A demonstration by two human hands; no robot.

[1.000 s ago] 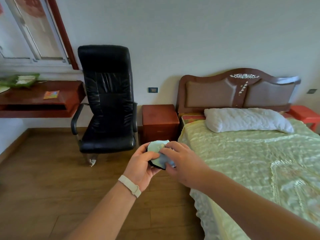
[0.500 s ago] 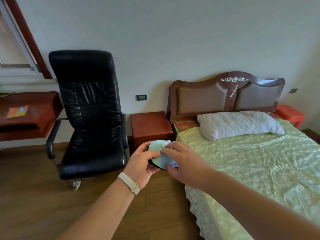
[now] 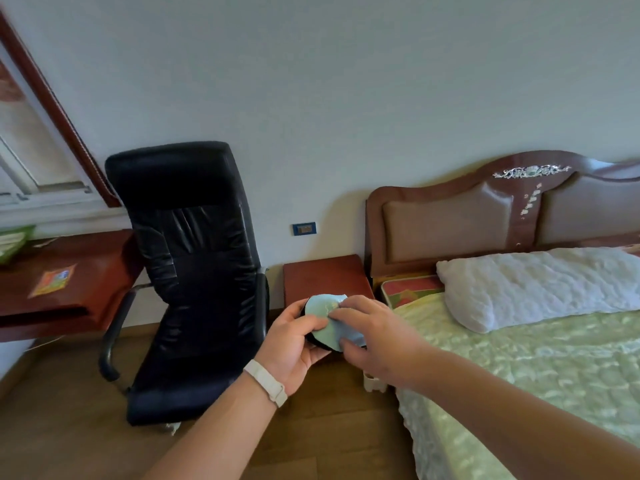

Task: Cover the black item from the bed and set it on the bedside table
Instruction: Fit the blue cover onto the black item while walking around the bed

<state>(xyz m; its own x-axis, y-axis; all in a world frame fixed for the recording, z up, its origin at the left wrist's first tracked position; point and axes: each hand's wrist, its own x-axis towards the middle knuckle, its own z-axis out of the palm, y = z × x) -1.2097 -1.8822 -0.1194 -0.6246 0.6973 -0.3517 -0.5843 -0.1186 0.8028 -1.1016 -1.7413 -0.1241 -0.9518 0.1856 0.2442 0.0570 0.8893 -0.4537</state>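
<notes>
I hold a small round black item (image 3: 313,342) in front of me, mostly hidden under a pale blue-green cover (image 3: 325,317). My left hand (image 3: 294,344), with a white wristband, grips the item from the left and below. From the right, my right hand (image 3: 375,337) presses its fingers on the cover. Only a thin black rim shows at the item's left and lower edge. The red-brown bedside table (image 3: 325,278) stands just behind my hands, between the chair and the bed (image 3: 540,368).
A black leather office chair (image 3: 194,271) stands left of the bedside table. A red-brown desk (image 3: 62,292) with an orange leaflet is at far left under a window. The bed has a white pillow (image 3: 540,285) and a brown headboard (image 3: 485,216). Wooden floor lies below.
The view has moved closer to the bedside table and tilted up. Both hands keep hold of the covered item, now right in front of the table.
</notes>
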